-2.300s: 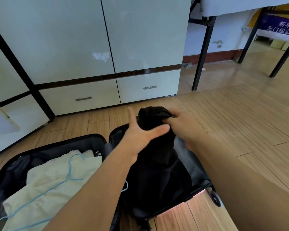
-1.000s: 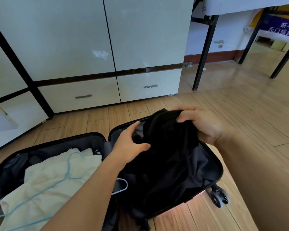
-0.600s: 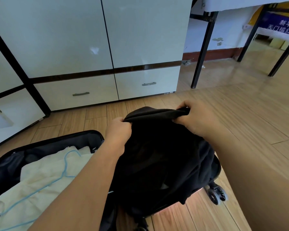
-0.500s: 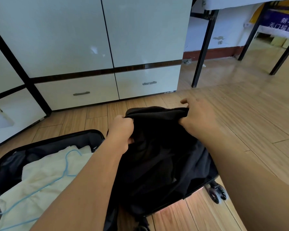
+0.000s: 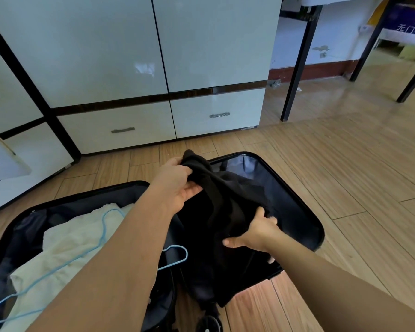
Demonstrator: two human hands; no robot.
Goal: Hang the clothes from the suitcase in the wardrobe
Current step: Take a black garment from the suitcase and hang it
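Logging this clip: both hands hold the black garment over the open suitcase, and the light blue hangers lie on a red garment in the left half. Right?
Not quite. The head view shows the light blue hangers lying on a cream garment, not a red one. The rest stands: left hand and right hand both hold the black garment over the open suitcase.

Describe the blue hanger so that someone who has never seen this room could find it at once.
Find the open black suitcase on the wooden floor in front of the white wardrobe. Its left half holds a cream garment, and the light blue hanger lies on that, its hook end toward the hinge. It is the only thin blue wire shape there; the black garment in both hands has none.
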